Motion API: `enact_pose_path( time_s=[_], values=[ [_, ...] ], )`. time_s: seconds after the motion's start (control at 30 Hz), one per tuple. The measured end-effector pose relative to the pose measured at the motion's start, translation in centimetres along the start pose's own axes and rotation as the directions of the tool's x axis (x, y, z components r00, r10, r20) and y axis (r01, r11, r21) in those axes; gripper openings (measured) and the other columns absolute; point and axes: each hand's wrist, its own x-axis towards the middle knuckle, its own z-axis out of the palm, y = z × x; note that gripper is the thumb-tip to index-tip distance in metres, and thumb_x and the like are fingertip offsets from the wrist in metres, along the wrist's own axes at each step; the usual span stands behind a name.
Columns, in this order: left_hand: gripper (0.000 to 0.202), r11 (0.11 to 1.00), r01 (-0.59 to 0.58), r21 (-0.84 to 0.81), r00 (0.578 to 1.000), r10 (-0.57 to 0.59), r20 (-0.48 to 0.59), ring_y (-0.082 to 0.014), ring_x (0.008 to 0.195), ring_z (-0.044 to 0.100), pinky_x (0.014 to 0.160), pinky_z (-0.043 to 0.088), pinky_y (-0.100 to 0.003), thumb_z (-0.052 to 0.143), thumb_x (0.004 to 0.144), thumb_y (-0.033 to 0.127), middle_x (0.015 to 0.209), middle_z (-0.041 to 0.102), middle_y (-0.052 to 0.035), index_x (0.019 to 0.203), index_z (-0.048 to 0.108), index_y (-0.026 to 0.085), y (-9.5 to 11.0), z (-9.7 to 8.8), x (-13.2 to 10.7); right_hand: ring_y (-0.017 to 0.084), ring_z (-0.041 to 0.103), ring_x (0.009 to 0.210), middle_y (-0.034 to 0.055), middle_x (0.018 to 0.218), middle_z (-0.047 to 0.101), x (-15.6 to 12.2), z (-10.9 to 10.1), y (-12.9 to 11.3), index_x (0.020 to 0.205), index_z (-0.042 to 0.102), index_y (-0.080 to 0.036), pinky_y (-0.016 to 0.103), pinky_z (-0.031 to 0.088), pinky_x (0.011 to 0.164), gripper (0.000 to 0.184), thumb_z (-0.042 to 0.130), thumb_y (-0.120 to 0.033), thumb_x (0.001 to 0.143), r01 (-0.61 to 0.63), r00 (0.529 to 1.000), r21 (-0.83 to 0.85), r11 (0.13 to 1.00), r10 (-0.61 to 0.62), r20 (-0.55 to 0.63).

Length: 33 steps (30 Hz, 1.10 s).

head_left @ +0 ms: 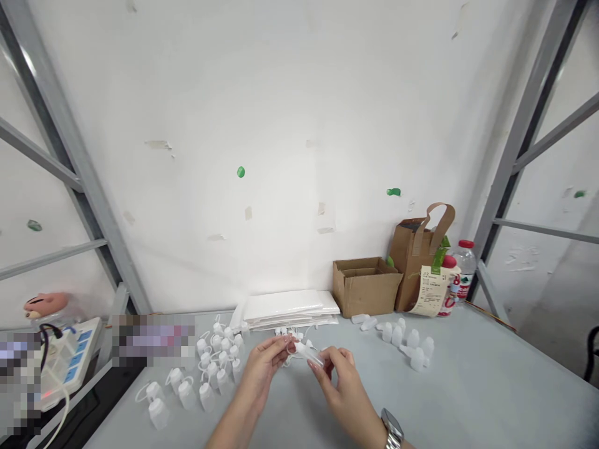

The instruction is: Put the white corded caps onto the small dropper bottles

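Between my two hands is a small translucent plastic bottle (309,354), tilted, with a white cap and a thin loop at its upper left end. My left hand (266,365) pinches the cap end. My right hand (340,377), with a metal watch on the wrist, grips the lower end of the body. Left of my hands stand several capped bottles (218,362) with loops, upright in loose rows. Behind the held bottle lies a small pile of white looped caps (292,333), partly hidden by my fingers. Several bottles without caps (414,349) lie or stand to the right.
Along the wall are a stack of white envelopes (285,308), an open cardboard box (367,290), a brown paper bag (407,249) and a red-capped bottle (465,265). A power strip (77,355) with cables sits at the left. Grey metal posts (75,143) frame the grey table (444,405).
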Motion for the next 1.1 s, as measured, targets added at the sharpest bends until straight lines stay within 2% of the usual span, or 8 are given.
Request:
enact_pose_path(
  time_s=[0.23,0.37,0.47,0.6,0.7,0.93,1.03,1.1],
  values=[
    [0.025,0.94,-0.184,0.288,0.981,0.193,-0.001,-0.0207,0.07,0.063,0.075,0.048,-0.032,0.071,0.058,0.04,0.063,0.07,-0.0049,0.061,0.073,0.016,0.1,0.0,-0.4,0.021,0.048,0.075,0.0026,0.067,0.053,-0.1,0.2,0.0,0.073,0.049,-0.021,0.032,0.042,0.07,0.029,0.04,-0.044,0.089,-0.007,0.999,-0.019,1.0,0.008,0.032],
    [0.027,0.902,-0.21,0.376,0.976,0.219,0.018,-0.0219,0.069,0.063,0.073,0.049,-0.033,0.068,0.061,0.044,0.063,0.07,-0.0046,0.061,0.073,0.017,0.2,-0.1,-0.5,0.021,0.048,0.076,0.0028,0.069,0.053,-0.1,0.3,0.0,0.072,0.05,-0.021,0.032,0.041,0.07,0.03,0.042,-0.046,0.087,-0.038,0.999,0.043,0.998,0.036,0.029],
    [0.03,0.897,-0.226,0.38,0.971,0.237,0.018,-0.0231,0.073,0.063,0.077,0.048,-0.034,0.068,0.06,0.046,0.066,0.072,-0.0051,0.064,0.073,0.017,0.2,0.2,-0.7,0.02,0.05,0.071,0.0014,0.067,0.053,0.3,0.4,0.1,0.068,0.048,-0.021,0.031,0.041,0.068,0.033,0.044,-0.05,0.085,-0.113,0.993,0.16,0.981,0.108,0.039],
    [0.04,0.935,-0.207,0.288,0.978,0.209,0.025,-0.0263,0.094,0.063,0.089,0.044,-0.037,0.071,0.058,0.048,0.09,0.074,-0.0076,0.084,0.074,0.018,-0.1,1.0,-0.8,0.015,0.05,0.059,-0.0024,0.061,0.05,0.9,0.5,0.5,0.069,0.046,-0.021,0.028,0.041,0.061,0.037,0.044,-0.055,0.084,-0.219,0.976,0.401,0.89,0.193,0.104],
    [0.045,0.955,-0.184,0.23,0.982,0.172,0.074,-0.0284,0.102,0.06,0.093,0.043,-0.039,0.075,0.052,0.046,0.1,0.072,-0.009,0.087,0.073,0.018,-0.8,1.5,-0.7,0.015,0.051,0.059,-0.0023,0.062,0.051,1.1,0.7,0.8,0.072,0.049,-0.02,0.026,0.042,0.06,0.039,0.046,-0.057,0.082,-0.228,0.974,0.474,0.85,0.198,0.113],
    [0.034,0.944,-0.24,0.225,0.964,0.203,0.173,-0.0257,0.091,0.064,0.088,0.045,-0.037,0.069,0.063,0.045,0.09,0.074,-0.0074,0.083,0.072,0.017,-1.2,1.5,-0.6,0.015,0.053,0.059,-0.0003,0.064,0.056,1.1,0.8,1.1,0.078,0.059,-0.018,0.027,0.043,0.061,0.042,0.042,-0.056,0.084,-0.207,0.972,0.372,0.905,0.147,0.182],
    [0.033,0.915,-0.283,0.287,0.957,0.249,0.152,-0.0257,0.09,0.065,0.085,0.047,-0.036,0.068,0.063,0.046,0.087,0.074,-0.0076,0.078,0.071,0.017,-1.3,1.4,-0.4,0.017,0.054,0.063,0.0018,0.068,0.058,1.3,0.4,1.3,0.082,0.063,-0.018,0.029,0.044,0.064,0.042,0.039,-0.053,0.087,-0.148,0.987,0.268,0.952,0.125,0.101],
    [0.03,0.849,-0.328,0.414,0.944,0.308,0.117,-0.0255,0.089,0.065,0.083,0.048,-0.036,0.066,0.065,0.044,0.087,0.074,-0.0077,0.078,0.071,0.017,-1.6,1.3,-0.4,0.018,0.055,0.069,0.0032,0.074,0.059,1.4,0.1,1.5,0.091,0.064,-0.02,0.03,0.044,0.068,0.039,0.039,-0.05,0.088,-0.096,0.995,0.214,0.972,0.095,0.013]
  ],
)
